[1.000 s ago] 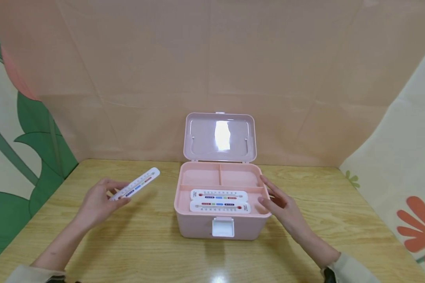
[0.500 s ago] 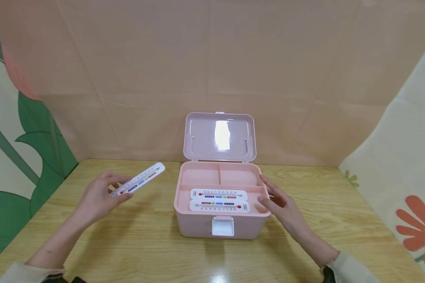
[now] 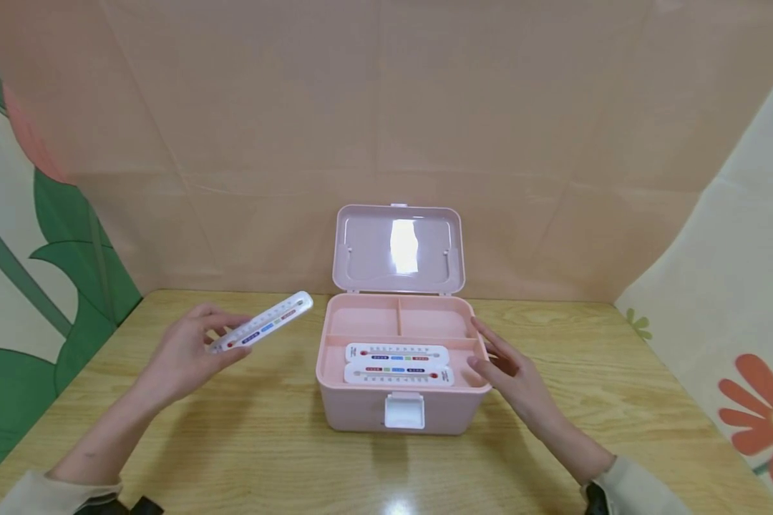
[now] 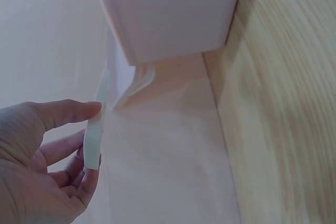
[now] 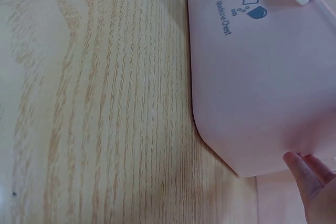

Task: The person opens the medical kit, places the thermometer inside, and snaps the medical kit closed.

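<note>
My left hand [image 3: 183, 354] pinches a white thermometer [image 3: 270, 323] near its lower end, thumb on one side and fingers on the other. It hangs above the table, left of the pink medicine chest [image 3: 354, 411], tilted up to the right. In the left wrist view the thermometer [image 4: 94, 142] shows edge-on. Two more thermometers lie flat in the chest's front compartment, the rear one [image 3: 396, 353] and the front one [image 3: 399, 376], facing opposite ways. My right hand [image 3: 522, 383] touches the chest's right rim with thumb and forefinger; other fingertips [image 5: 299, 169] rest against its outer wall.
The chest's lid [image 3: 373, 250] stands raised at the back, with a white latch [image 3: 404, 413] on the front. Two smaller compartments lie behind the front one. The chest stands on a wooden table [image 3: 264, 458], with a beige cloth backdrop [image 3: 264, 143] behind.
My left hand has moved a little right and upward with the thermometer, toward the chest. My right hand has stayed at the rim, and the two thermometers inside have not moved.
</note>
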The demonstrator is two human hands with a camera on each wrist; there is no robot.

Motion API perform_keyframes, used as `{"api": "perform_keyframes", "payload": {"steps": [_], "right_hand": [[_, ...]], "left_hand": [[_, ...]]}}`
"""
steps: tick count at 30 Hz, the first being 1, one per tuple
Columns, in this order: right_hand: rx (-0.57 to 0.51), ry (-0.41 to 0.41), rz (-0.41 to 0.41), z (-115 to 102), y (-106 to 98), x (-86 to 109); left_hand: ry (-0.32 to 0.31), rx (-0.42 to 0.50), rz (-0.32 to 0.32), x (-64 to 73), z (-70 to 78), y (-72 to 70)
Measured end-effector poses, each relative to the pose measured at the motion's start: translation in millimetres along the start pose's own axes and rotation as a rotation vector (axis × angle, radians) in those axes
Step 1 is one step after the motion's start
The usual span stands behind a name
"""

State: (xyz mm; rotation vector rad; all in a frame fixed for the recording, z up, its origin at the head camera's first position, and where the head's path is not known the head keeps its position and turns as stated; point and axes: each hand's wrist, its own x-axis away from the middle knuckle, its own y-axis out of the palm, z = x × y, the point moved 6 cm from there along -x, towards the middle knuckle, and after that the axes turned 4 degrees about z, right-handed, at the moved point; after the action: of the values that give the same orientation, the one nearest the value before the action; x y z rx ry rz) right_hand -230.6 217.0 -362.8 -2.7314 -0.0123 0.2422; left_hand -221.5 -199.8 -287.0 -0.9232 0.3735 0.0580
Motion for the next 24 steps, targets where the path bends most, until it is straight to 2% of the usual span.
{"api": "perform_keyframes", "payload": {"steps": [15, 24], "right_hand": [[0.006, 0.002, 0.002, 0.4, 0.1, -1.6], [0.019, 0.016, 0.005, 1.3, -0.1, -0.2]], "left_hand": [[0.055, 0.024, -0.022, -8.7, 27.6, -1.6], [0.138, 0.042, -0.019, -15.2, 50.1, 5.4]]}}
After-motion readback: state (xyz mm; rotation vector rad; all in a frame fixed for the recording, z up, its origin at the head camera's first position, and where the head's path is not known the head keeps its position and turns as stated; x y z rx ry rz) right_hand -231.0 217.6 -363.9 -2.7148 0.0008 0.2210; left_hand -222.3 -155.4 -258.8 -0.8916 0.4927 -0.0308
